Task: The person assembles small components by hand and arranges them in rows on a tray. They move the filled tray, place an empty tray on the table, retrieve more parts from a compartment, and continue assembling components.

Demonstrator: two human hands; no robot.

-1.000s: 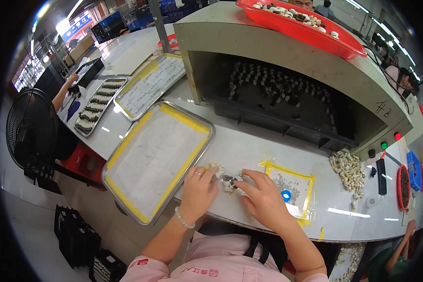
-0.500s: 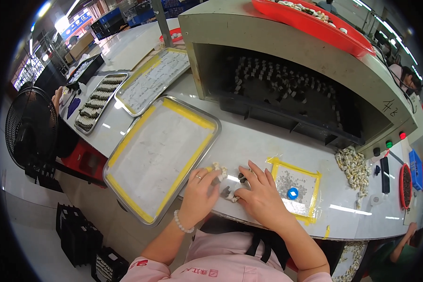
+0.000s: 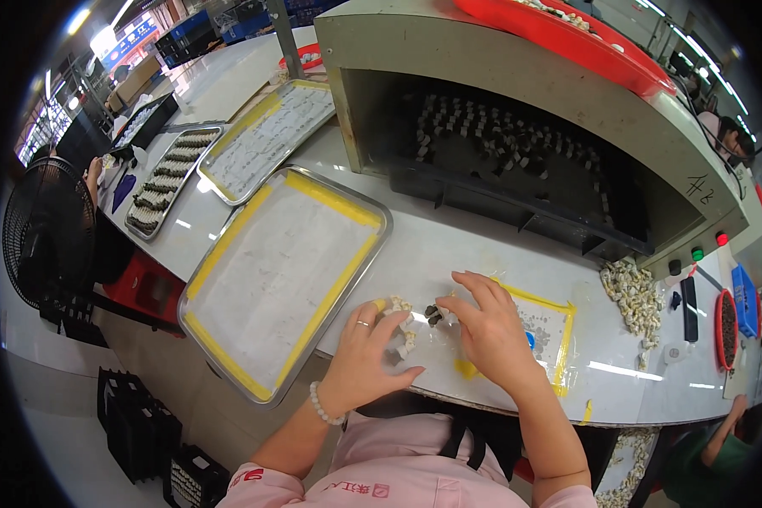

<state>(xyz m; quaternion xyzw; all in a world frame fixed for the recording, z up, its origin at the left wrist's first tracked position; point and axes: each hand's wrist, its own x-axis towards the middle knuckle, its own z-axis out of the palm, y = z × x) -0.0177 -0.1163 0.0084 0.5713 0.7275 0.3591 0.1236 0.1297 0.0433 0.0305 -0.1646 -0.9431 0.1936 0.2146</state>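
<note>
On the white table, my left hand (image 3: pixel 366 349) is spread, its thumb stretched out toward me. Beside its fingertips lies a short row of small cream-coloured pieces (image 3: pixel 406 332), partly hidden by the fingers. My right hand (image 3: pixel 493 332) hovers a little farther right with its fingers apart. Its index fingertip is close to a small cluster of dark pieces (image 3: pixel 433 315); whether it touches them I cannot tell. A blue round cap (image 3: pixel 530 339) is half covered by that hand, on a pale sheet (image 3: pixel 549 327) edged with yellow tape.
Left of my hands lies a metal tray (image 3: pixel 387 233) with a taped white liner. Ahead, a grey housing (image 3: pixel 360 127) holds a black crate (image 3: pixel 483 201) of small pieces. Cream pieces (image 3: pixel 631 296) are heaped at right. A black fan (image 3: pixel 46 233) stands far left.
My left hand has opened, its thumb moving away from the fingers. My right hand has shifted right and away from the pieces, uncovering the dark cluster and partly covering the blue cap.
</note>
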